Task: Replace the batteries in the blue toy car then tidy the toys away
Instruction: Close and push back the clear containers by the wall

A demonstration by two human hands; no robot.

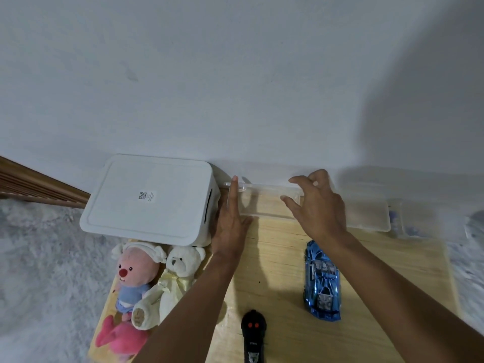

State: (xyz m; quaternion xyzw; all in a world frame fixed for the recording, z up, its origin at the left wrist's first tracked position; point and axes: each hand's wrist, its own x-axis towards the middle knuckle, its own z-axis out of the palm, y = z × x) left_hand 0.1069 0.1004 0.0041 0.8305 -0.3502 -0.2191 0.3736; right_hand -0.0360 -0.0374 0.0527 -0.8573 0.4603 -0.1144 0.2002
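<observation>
The blue toy car (322, 281) lies on the wooden board (282, 258) under my right forearm, its black remote (253, 334) cut off at the bottom edge. My right hand (317, 205) hovers spread over a clear plastic box (267, 203); my left hand (230, 224) lies flat at its left end, fingers straight, gripping nothing. Beyond are a lidded white bin (149, 200), two plush toys (146, 284), and blurred clear containers (372, 213).

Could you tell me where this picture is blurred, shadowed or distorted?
Head view: the right edge smears, so the clear box there is hard to read; a broad shadow darkens the wall at right; wide-angle bending curves the wall's base; the blue toy car and white storage bin stay fairly sharp.
</observation>
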